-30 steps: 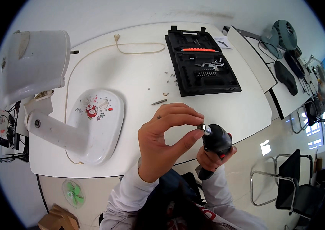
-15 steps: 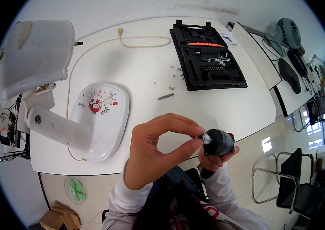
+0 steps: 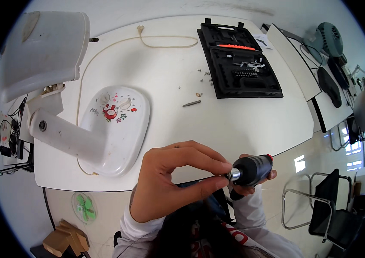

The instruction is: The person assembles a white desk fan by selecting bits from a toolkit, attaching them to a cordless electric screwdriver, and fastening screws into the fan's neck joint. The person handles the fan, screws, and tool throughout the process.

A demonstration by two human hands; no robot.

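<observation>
A black cordless screwdriver (image 3: 253, 170) is gripped by my right hand (image 3: 246, 189), its silver chuck pointing left. Thumb and forefinger of my left hand (image 3: 180, 178) pinch at the front of that chuck; whatever small piece sits between the fingertips is mostly hidden. Beyond my hands, a driver bit (image 3: 191, 103) lies on the white table, with several small screws (image 3: 207, 73) scattered past it. An open black tool case (image 3: 247, 73) holds bits and sockets at the far right of the table. To the left rests a white fan base (image 3: 124, 129) with printed cartoon decorations.
The fan's white arm (image 3: 68, 137) and motor housing (image 3: 47, 49) rise at the left. A beige power cord (image 3: 118, 44) loops across the back. A black chair (image 3: 326, 202) stands at right; a green fan blade (image 3: 85, 208) and cardboard boxes (image 3: 66, 238) are on the floor.
Both hands and the screwdriver have dropped slightly toward me, and the screwdriver sits a little further right. My left fingertips remain at the chuck. The whole view has shifted a little.
</observation>
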